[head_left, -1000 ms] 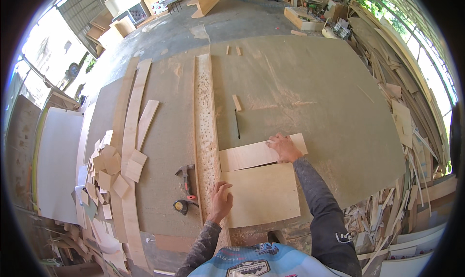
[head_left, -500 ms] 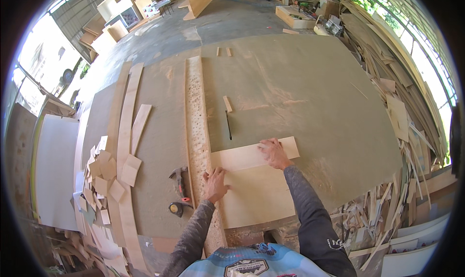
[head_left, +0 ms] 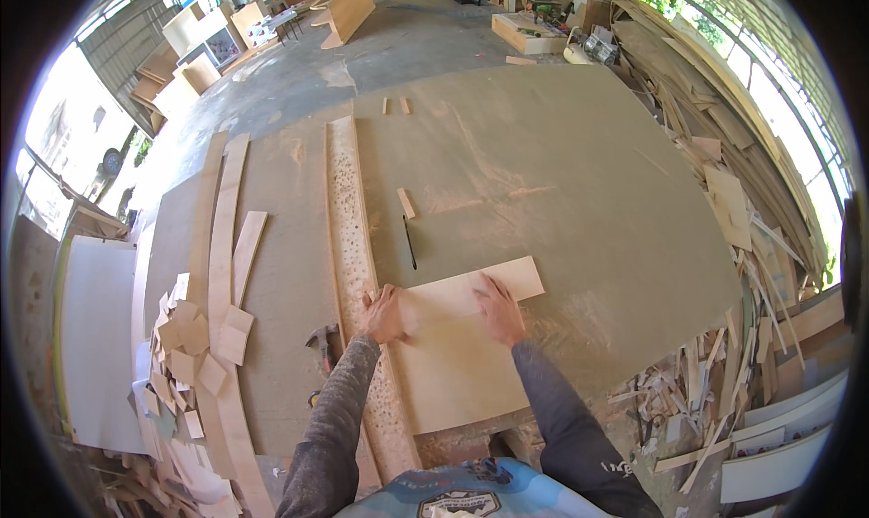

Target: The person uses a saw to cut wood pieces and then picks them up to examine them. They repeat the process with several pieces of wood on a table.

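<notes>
A pale wooden strip (head_left: 518, 277) lies slightly aslant across the top of a wider thin panel (head_left: 466, 382). Curled over the strip's left end is my left hand (head_left: 384, 314), its fingertips beside the long speckled board (head_left: 349, 219). My right hand (head_left: 500, 311) rests on the strip right of its middle, fingers stretched out over its face. The strip's left end is partly hidden by my left hand. Left of the speckled board lies a claw hammer (head_left: 323, 344), its handle partly covered by my left forearm. A slim black pencil-like stick (head_left: 410, 243) lies beyond the strip.
A small wood block (head_left: 405, 203) lies past the black stick. Long boards (head_left: 223, 237) and a heap of square offcuts (head_left: 186, 332) cover the table's left side. Scrap strips (head_left: 715, 382) pile along the right edge. Only a sliver of a tape measure (head_left: 313, 398) shows beside my left sleeve.
My left hand has shifted up onto the strip's left end. My right hand has flattened on the strip, fingers extended. The whole view has drifted slightly, and my left forearm covers more of the hammer and tape measure.
</notes>
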### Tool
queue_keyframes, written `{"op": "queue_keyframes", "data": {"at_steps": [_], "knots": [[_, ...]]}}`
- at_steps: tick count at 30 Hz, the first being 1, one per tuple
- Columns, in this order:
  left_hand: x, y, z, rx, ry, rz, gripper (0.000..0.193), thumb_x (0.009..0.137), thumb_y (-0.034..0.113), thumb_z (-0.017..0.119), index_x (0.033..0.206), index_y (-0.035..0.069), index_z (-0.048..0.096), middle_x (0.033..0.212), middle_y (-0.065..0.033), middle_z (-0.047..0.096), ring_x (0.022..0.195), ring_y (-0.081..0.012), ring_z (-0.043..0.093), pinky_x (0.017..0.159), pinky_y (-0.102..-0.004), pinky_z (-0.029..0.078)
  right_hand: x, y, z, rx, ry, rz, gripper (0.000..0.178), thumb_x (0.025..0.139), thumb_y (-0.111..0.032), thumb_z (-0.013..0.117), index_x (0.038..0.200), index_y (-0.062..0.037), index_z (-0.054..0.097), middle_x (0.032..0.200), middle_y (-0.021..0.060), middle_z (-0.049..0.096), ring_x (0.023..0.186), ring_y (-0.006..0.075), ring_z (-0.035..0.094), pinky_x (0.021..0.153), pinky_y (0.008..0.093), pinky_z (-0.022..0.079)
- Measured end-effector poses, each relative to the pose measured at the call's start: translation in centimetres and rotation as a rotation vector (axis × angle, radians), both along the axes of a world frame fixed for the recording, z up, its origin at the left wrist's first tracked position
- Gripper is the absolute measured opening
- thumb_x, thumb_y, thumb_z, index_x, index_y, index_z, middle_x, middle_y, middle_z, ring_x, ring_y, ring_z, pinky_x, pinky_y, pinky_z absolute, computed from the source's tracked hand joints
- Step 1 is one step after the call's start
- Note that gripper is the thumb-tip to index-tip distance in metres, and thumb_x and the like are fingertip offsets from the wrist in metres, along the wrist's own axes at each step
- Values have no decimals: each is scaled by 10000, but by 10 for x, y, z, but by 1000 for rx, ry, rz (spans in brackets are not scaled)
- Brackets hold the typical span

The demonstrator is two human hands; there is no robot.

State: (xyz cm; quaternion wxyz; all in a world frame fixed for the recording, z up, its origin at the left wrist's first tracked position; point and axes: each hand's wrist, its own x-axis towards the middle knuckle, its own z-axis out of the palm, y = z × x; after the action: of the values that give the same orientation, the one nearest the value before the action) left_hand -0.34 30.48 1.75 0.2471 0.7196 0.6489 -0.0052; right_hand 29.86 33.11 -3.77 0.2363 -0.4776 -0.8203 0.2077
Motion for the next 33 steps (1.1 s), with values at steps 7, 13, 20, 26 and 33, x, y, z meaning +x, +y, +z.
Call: {"op": "queue_keyframes", "data": {"at_steps": [7, 13, 20, 26, 33], "knots": [[-6, -1, -7, 68, -24, -24, 1189, 355, 359, 997, 1370, 54, 459, 1350, -128, 470, 1353, -335, 436, 1085, -630, 260, 12, -185, 36, -73, 1, 109, 507, 897, -267, 689, 1334, -24, 609, 1538, 200, 424, 1450, 370, 362, 1193, 549, 251], [2, 1, 6, 33, -8, 2, 1235, 357, 352, 985, 1413, 19, 437, 1361, -136, 469, 1322, -344, 466, 1100, -612, 269, 19, -232, 23, -4, -215, 208, 680, 833, -297, 757, 1437, -72, 539, 1584, 143, 386, 1496, 322, 315, 1222, 540, 209], [-11, 5, -1, -3, -44, -58, 1147, 360, 356, 979, 1358, 56, 501, 1323, -119, 499, 1312, -324, 479, 1065, -598, 289, 13, -235, 23, -43, -166, 144, 628, 812, -267, 762, 1387, -86, 588, 1561, 108, 428, 1488, 287, 336, 1219, 523, 227], [-10, 22, 14, -8, -10, -44, 1166, 359, 358, 979, 1368, 32, 492, 1303, -107, 508, 1328, -301, 453, 1041, -577, 301, 6, -217, 27, -60, -164, 132, 600, 806, -263, 759, 1360, -88, 611, 1551, 89, 445, 1479, 281, 349, 1223, 521, 214], [-24, 53, 9, 30, -24, -20, 1139, 328, 334, 982, 1328, 50, 515, 1260, -94, 518, 1263, -294, 489, 998, -515, 311, -9, -185, 23, -53, -115, 115, 587, 809, -253, 766, 1353, -88, 619, 1547, 72, 452, 1479, 272, 347, 1226, 522, 203]]}}
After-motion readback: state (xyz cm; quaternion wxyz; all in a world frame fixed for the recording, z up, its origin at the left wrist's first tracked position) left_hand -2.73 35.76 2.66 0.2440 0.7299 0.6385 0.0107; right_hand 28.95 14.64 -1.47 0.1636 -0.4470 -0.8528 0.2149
